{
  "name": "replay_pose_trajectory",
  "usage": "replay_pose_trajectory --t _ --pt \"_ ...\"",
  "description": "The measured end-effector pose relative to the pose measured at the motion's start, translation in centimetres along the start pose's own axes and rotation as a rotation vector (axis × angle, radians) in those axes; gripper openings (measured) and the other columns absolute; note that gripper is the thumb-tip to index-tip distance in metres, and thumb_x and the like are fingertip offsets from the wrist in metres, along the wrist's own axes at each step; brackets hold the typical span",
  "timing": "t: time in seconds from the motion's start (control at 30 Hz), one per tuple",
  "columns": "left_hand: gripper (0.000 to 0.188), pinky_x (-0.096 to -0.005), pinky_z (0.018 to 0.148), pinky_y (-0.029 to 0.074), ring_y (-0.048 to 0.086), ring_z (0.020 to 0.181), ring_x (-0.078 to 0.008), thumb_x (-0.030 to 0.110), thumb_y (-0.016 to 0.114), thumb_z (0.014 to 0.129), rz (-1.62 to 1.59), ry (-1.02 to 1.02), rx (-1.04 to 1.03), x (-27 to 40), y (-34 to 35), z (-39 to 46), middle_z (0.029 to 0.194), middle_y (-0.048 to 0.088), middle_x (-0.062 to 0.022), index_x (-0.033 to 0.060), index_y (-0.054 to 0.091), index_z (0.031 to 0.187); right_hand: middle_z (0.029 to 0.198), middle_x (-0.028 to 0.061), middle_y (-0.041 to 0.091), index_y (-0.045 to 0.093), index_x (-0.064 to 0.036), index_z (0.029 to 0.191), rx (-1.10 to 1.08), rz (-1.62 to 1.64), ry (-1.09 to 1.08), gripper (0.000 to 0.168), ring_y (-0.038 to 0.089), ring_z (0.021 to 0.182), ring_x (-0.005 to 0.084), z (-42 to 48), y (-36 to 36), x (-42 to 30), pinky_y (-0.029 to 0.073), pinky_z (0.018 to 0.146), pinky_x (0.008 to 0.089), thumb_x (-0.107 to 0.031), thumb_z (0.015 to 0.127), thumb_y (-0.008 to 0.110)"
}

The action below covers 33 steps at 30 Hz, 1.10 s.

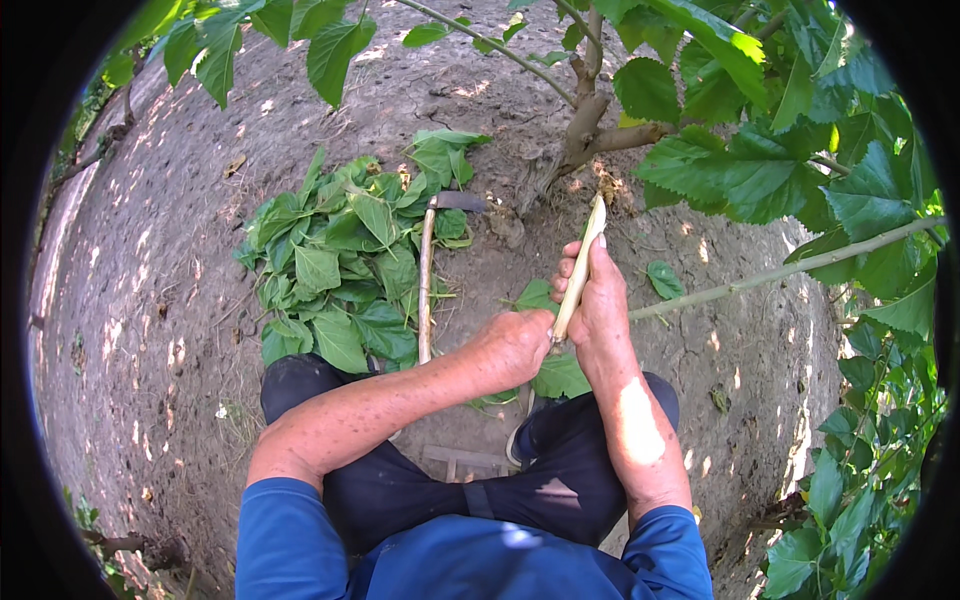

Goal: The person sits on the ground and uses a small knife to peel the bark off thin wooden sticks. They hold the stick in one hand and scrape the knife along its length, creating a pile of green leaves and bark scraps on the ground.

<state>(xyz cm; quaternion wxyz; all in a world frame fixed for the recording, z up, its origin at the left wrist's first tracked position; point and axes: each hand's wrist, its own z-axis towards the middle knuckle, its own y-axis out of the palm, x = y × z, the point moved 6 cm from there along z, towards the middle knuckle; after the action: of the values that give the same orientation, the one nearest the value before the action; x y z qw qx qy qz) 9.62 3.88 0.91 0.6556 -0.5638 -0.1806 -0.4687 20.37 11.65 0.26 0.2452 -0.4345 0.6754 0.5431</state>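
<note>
My right hand (596, 292) is closed around a pale peeled stick (579, 274), its slanted tip pointing away from me. My left hand (521, 341) is a closed fist against the stick's lower end; what its fingertips pinch there is mostly hidden. To the left, a sickle (426, 277) with a wooden handle and dark blade lies along the right side of a heap of green leaves (337, 262). More broad leaves (561, 376) lie under and around my hands.
A low tree trunk (581, 139) rises beyond the stick, with leafy branches (750, 165) to the right. One long bare branch (787, 268) reaches in towards my right wrist. Between my legs is a wooden bar (465, 456). Dry soil (172, 225) surrounds me.
</note>
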Motion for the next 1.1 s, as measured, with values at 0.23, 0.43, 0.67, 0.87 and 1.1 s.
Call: replay_pose_trajectory --t 0.23,0.43,0.67,0.87,1.1 --pt "0.009 -0.0507 0.059 0.053 0.065 0.066 -0.0418 0.009 0.057 0.086 0.171 0.054 0.010 0.7 -0.3 0.0 0.075 0.062 -0.0202 0.0014 0.052 0.088 0.071 0.0008 0.052 0.054 -0.006 0.099 -0.009 0.029 0.000 0.042 0.049 0.057 0.0121 -0.2 0.2 -0.1 0.042 0.050 0.0248 -0.047 0.103 0.046" --pt "0.014 -0.0495 0.058 0.053 0.065 0.066 -0.0404 0.009 0.060 0.084 0.270 0.020 0.031 0.1 -1.1 0.5 0.076 0.063 -0.0192 0.0012 0.055 0.094 0.071 0.0023 0.052 0.054 -0.007 0.098 -0.036 0.031 0.024 0.040 0.048 0.060 0.0141 -0.5 0.4 0.0 0.039 0.052 0.0276 -0.045 0.105 0.043" --pt "0.013 -0.0527 0.062 0.052 0.065 0.068 -0.0421 0.010 0.057 0.085 0.211 -0.029 0.046 -0.2 -1.0 0.5 0.078 0.063 -0.0203 0.0009 0.056 0.093 0.073 0.0031 0.055 0.055 -0.005 0.101 0.013 -0.036 -0.003 0.038 0.053 0.059 0.0143 -0.1 -0.3 -0.2 0.046 0.053 0.0272 -0.041 0.105 0.044" --pt "0.013 -0.0524 0.061 0.053 0.065 0.068 -0.0406 0.014 0.058 0.085 0.247 -0.084 0.092 -0.9 -2.0 1.2 0.080 0.065 -0.0199 0.0014 0.054 0.086 0.075 0.0020 0.056 0.055 -0.006 0.099 -0.036 -0.374 -0.037 0.026 0.053 0.062 0.0106 -0.1 0.4 1.1 0.043 0.054 0.0256 -0.032 0.101 0.055" --pt "0.012 -0.0518 0.061 0.052 0.064 0.068 -0.0413 0.013 0.058 0.087 0.288 -0.105 0.146 -1.6 -3.7 1.6 0.077 0.063 -0.0193 0.0020 0.054 0.088 0.076 -0.0009 0.053 0.056 -0.005 0.097 -0.099 -0.569 -0.026 0.029 0.047 0.063 0.0083 -0.8 1.3 1.8 0.038 0.054 0.0253 -0.034 0.098 0.060"
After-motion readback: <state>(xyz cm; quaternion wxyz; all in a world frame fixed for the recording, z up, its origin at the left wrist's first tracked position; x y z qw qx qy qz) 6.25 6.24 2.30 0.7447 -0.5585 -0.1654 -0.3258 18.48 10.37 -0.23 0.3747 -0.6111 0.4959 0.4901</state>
